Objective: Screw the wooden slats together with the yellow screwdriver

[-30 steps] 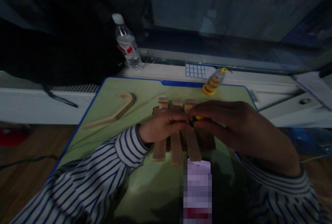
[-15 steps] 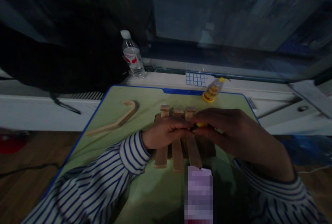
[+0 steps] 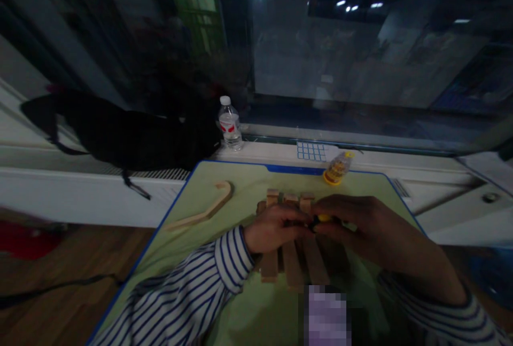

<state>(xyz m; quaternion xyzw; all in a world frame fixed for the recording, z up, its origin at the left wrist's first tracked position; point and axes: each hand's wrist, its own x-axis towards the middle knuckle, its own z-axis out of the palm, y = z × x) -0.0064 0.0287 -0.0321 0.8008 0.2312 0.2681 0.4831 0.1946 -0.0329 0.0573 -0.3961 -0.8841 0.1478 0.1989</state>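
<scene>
My left hand (image 3: 274, 227) and my right hand (image 3: 360, 223) meet above a wooden slat assembly (image 3: 292, 258) that lies on a green mat (image 3: 224, 250). Both hands are closed, fingertips together, around a small yellow and black object (image 3: 323, 219). Three parallel slats stick out beyond and below my hands. Striped sleeves cover both forearms.
A curved wooden piece (image 3: 202, 213) lies on the mat to the left. At the mat's far edge a small yellow-capped bottle (image 3: 336, 168) lies tilted. A water bottle (image 3: 230, 130) and a black bag (image 3: 132, 138) rest on the white sill. A blurred purple object (image 3: 326, 316) is near me.
The camera has tilted up, so the mat and hands sit lower in view. My hands stay together on the small object over the slats.
</scene>
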